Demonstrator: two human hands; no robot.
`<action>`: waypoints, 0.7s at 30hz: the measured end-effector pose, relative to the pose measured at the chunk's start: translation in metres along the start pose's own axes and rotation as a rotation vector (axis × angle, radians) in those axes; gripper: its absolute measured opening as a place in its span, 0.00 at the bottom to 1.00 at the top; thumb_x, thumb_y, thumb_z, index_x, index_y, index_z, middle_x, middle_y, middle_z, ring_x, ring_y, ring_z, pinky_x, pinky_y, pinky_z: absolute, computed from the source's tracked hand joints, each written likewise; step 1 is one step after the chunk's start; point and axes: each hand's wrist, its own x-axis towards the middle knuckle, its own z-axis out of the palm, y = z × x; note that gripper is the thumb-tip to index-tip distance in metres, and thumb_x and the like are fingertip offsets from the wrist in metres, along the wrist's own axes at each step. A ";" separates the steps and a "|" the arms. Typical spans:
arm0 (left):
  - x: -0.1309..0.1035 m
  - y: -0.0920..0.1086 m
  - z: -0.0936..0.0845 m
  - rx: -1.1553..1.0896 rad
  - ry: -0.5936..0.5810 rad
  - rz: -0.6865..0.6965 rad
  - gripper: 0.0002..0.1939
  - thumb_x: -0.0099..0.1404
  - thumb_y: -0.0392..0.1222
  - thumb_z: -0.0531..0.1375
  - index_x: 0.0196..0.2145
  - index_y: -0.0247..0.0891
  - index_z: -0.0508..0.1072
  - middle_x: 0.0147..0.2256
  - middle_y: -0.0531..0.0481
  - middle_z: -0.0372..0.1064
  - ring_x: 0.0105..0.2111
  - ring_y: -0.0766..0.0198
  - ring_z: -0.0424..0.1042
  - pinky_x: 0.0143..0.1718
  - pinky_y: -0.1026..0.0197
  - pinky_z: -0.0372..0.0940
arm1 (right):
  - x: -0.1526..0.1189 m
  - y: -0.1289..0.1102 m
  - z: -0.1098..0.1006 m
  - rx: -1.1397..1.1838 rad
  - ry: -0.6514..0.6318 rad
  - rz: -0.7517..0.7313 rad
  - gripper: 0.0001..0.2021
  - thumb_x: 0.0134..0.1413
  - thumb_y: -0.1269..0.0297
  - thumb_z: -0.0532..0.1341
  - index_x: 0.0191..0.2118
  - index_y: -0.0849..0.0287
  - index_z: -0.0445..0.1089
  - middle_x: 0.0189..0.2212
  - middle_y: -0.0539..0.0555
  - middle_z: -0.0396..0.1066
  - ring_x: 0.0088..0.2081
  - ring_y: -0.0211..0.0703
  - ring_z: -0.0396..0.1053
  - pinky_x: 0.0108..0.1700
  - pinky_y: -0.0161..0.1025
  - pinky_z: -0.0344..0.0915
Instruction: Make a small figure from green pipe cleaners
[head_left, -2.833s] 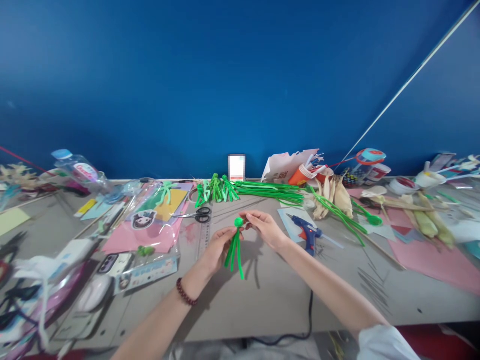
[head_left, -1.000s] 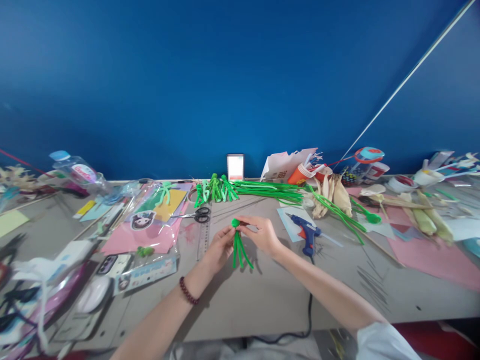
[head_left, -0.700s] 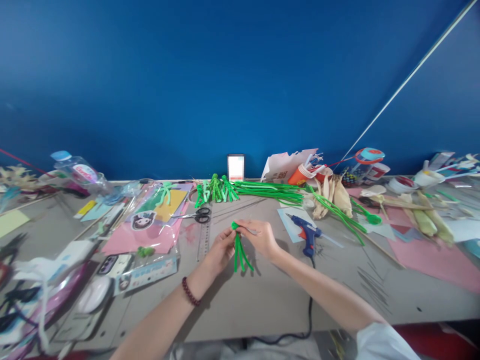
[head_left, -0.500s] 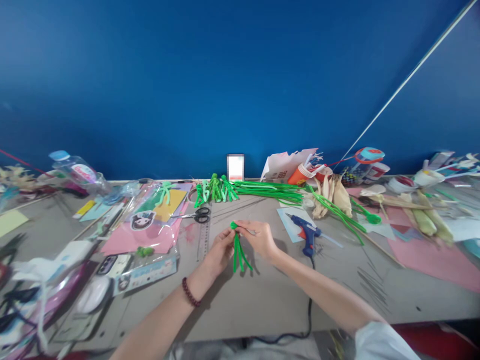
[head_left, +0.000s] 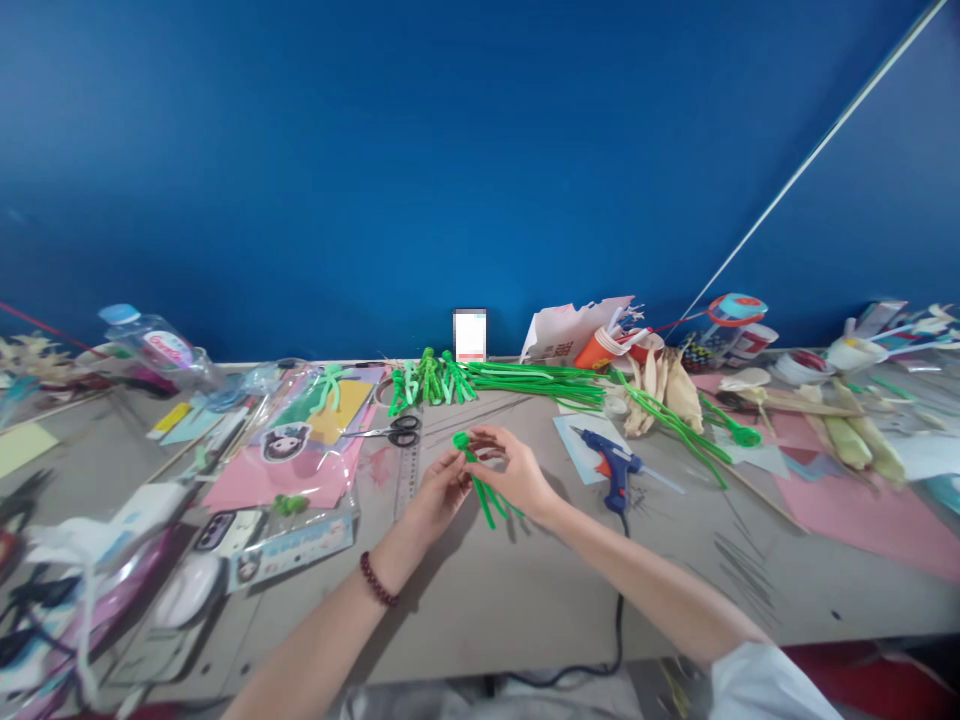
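Near the middle of the table, a green pipe-cleaner piece with a rounded knob on top and several legs is held between my hands. My left hand pinches it just below the knob, from the left. On the other side my right hand has its thumb and fingertips closed on the same piece under the knob, the fingers curved. The legs slant down to the right, partly behind my right hand.
A blue glue gun with a cord lies to the right. Black scissors and a clear ruler lie left of my hands. Behind are green pipe cleaners and small green figures. A phone leans at the wall.
The green piece has tilted, its knob moving slightly left and up and its legs swinging right. The fingers of my right hand have shifted into a more curved grip.
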 end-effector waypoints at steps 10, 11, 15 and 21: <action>0.004 0.002 0.000 0.162 -0.024 0.112 0.08 0.48 0.35 0.68 0.29 0.35 0.77 0.29 0.51 0.74 0.29 0.68 0.70 0.32 0.65 0.60 | -0.001 -0.002 -0.002 -0.233 0.059 0.055 0.06 0.46 0.66 0.60 0.32 0.59 0.70 0.31 0.53 0.73 0.32 0.41 0.72 0.28 0.33 0.67; 0.005 0.002 0.000 0.177 -0.026 0.124 0.08 0.48 0.35 0.68 0.29 0.35 0.77 0.29 0.50 0.74 0.28 0.68 0.69 0.32 0.65 0.60 | -0.001 -0.002 -0.002 -0.205 0.054 0.084 0.06 0.46 0.66 0.59 0.32 0.59 0.70 0.29 0.53 0.73 0.29 0.40 0.71 0.26 0.33 0.67; 0.007 0.000 -0.004 0.216 -0.019 0.157 0.10 0.47 0.38 0.69 0.30 0.34 0.78 0.28 0.50 0.74 0.27 0.69 0.67 0.29 0.65 0.59 | -0.001 -0.001 -0.001 -0.034 0.008 0.210 0.08 0.47 0.63 0.60 0.34 0.60 0.69 0.23 0.50 0.72 0.22 0.37 0.70 0.20 0.32 0.65; 0.005 -0.002 -0.006 0.215 -0.091 0.113 0.11 0.50 0.42 0.68 0.30 0.33 0.77 0.27 0.50 0.72 0.25 0.69 0.65 0.26 0.65 0.61 | -0.001 0.003 0.002 0.107 -0.124 0.323 0.09 0.48 0.59 0.59 0.30 0.62 0.69 0.23 0.51 0.71 0.21 0.36 0.70 0.23 0.32 0.68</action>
